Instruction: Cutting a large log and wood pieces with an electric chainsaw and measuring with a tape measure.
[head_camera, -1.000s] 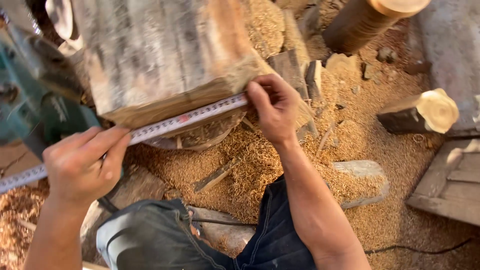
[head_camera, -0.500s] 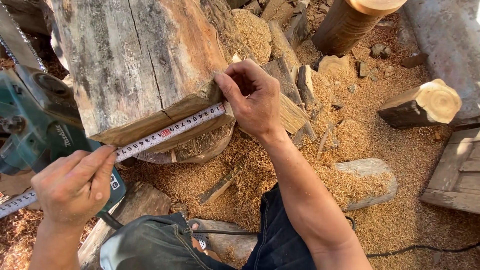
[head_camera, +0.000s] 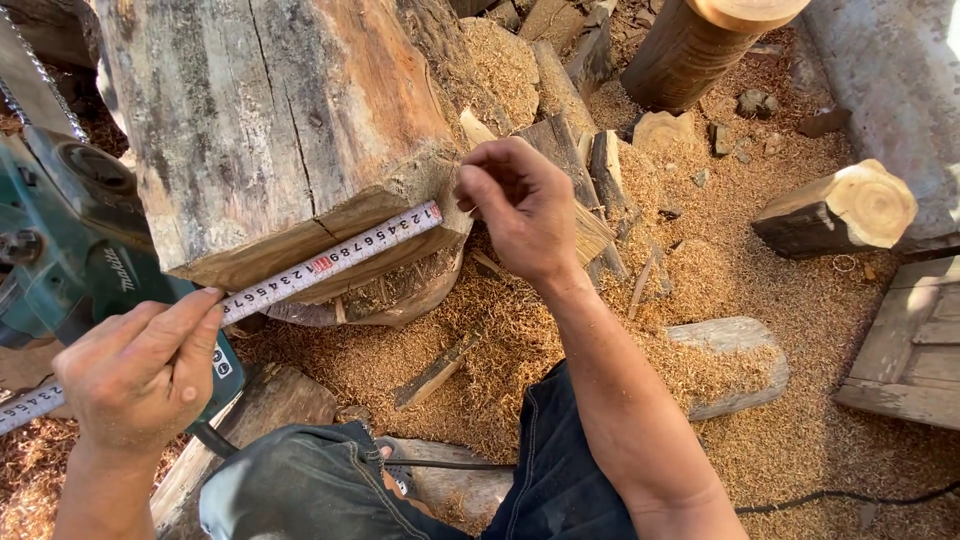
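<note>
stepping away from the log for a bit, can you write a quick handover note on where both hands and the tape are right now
Left hand: pinching the tape measure near the log's left lower corner, thumb and forefinger on the blade.
Right hand: at the tape's end, at the right lower corner of the big log; fingers curled, exact grip hidden.
Tape: stretched taut along the log's cut lower edge, from corner to corner.
Chainsaw: lying at the left beside the log, not held.
Done: tape laid across the edge.
Left: no mark visible on the wood; nothing cut along this line that can be seen.
</note>
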